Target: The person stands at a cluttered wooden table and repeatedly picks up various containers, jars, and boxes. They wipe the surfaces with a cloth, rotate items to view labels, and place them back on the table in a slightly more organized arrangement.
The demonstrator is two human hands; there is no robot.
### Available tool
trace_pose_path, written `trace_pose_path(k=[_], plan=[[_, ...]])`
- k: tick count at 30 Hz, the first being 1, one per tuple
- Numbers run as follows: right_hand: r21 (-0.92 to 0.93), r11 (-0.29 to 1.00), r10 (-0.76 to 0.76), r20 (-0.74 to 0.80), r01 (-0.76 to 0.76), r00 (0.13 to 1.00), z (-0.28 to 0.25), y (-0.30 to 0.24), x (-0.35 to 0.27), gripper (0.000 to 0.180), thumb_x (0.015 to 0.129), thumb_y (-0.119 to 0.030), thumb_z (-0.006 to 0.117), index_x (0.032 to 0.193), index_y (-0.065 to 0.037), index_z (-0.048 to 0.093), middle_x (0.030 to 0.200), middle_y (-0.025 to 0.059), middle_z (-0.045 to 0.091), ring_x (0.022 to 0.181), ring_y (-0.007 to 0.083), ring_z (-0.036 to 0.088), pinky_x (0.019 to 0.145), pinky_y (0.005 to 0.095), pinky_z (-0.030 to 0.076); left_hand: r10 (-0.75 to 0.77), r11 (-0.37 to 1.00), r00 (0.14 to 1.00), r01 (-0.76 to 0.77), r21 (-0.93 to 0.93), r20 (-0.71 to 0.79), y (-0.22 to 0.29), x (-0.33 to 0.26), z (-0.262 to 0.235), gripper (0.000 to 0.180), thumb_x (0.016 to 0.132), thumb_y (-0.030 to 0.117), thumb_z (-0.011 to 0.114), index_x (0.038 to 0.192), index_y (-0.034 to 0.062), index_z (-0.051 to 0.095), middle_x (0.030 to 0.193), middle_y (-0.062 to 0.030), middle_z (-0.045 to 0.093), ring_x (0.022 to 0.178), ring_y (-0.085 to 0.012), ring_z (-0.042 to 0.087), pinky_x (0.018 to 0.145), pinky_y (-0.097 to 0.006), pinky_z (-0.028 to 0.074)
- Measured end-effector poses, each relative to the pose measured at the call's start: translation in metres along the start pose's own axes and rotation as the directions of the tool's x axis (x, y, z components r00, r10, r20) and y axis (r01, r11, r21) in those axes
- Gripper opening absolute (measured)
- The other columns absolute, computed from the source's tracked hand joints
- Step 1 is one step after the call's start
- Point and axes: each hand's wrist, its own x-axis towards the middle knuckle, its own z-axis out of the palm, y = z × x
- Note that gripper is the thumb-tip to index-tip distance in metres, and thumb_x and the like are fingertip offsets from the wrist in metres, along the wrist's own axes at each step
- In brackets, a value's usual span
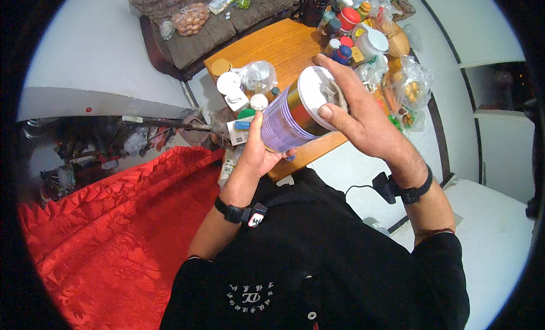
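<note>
So there's a person in a black shirt with both bare hands on a purple can, which is up in the air in front of their chest, tilted so the white lid points up and to the right. The left hand has its grip closed around the lower end, thumb up along the side and the other fingers tucked underneath. The right hand comes over the lid with its grip pinching a greyish cloth against it, thumb on the near edge and fingers over the far one; most of the cloth is hidden under the palm. Both wrists have black straps on. Behind the can is a wooden worktop, and it's pretty crowded: a red-lidded jar, a white tub and a blue-capped jar bunched at the far right, a clear bag of yellow stuff near them, plus a crumpled plastic bag over on the left side. Past that there's a brown sofa with a bag of eggs on it, and a bright red cover spreads out lower left.
</note>
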Motion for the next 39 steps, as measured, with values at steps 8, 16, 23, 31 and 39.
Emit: trace_pose_path(k=[8,16,23,31,39], plan=[[-0.216,0.964,-0.167,-0.042,0.154,0.985,0.012,-0.014,0.019,0.077,0.105,-0.056,0.059,0.16,-0.004,0.046,0.155,0.0275,0.053,0.147,0.0459,0.047,0.123,0.0521,0.038,0.029,0.997,0.998,-0.033,0.067,0.059,-0.009,0.001,0.003,0.081,0.104,0.082,0.03,0.15,0.0186,0.052,0.133,-0.0086,0.07,0.11,-0.0278,0.071,0.074,-0.041,0.058],[0.041,0.996,-0.074,0.005,0.074,0.997,0.002,-0.007,0.044,0.063,0.112,-0.054,0.049,0.138,0.001,0.066,0.125,0.0245,0.071,0.116,0.0357,0.069,0.101,0.0453,0.053,0.13,0.987,0.989,-0.136,0.09,0.069,0.001,-0.002,0.002,0.072,0.112,0.068,0.03,0.158,0.0145,0.044,0.14,-0.0124,0.066,0.118,-0.0292,0.07,0.079,-0.043,0.059],[0.082,0.979,0.187,-0.001,-0.186,0.982,0.007,0.03,0.054,0.068,0.116,-0.055,0.038,0.132,0.002,0.069,0.121,0.0202,0.074,0.111,0.0318,0.072,0.095,0.0404,0.057,0.243,0.969,0.97,-0.243,0.039,0.005,-0.001,-0.004,0.004,0.072,0.112,0.066,0.027,0.154,0.0112,0.049,0.137,-0.0134,0.069,0.111,-0.0314,0.073,0.074,-0.042,0.058],[-0.015,0.999,0.049,-0.168,-0.052,0.985,0.02,0.039,0.017,0.058,0.113,-0.042,0.05,0.147,0.004,0.058,0.141,0.0292,0.063,0.132,0.0416,0.061,0.114,0.0469,0.047,0.161,0.98,0.987,-0.159,-0.116,0.002,-0.008,-0.007,0.021,0.085,0.109,0.074,0.019,0.151,0.0082,0.052,0.125,-0.0171,0.073,0.098,-0.0315,0.074,0.067,-0.036,0.054],[-0.273,0.962,-0.086,-0.189,0.032,0.978,0.024,-0.007,-0.014,0.077,0.099,-0.051,0.069,0.158,-0.006,0.048,0.158,0.0301,0.048,0.15,0.052,0.04,0.125,0.0598,0.034,0.137,0.988,0.983,-0.144,-0.053,-0.123,-0.014,0.005,0.036,0.084,0.108,0.075,0.018,0.15,0.0114,0.053,0.124,-0.0128,0.071,0.099,-0.0271,0.071,0.07,-0.042,0.057]])
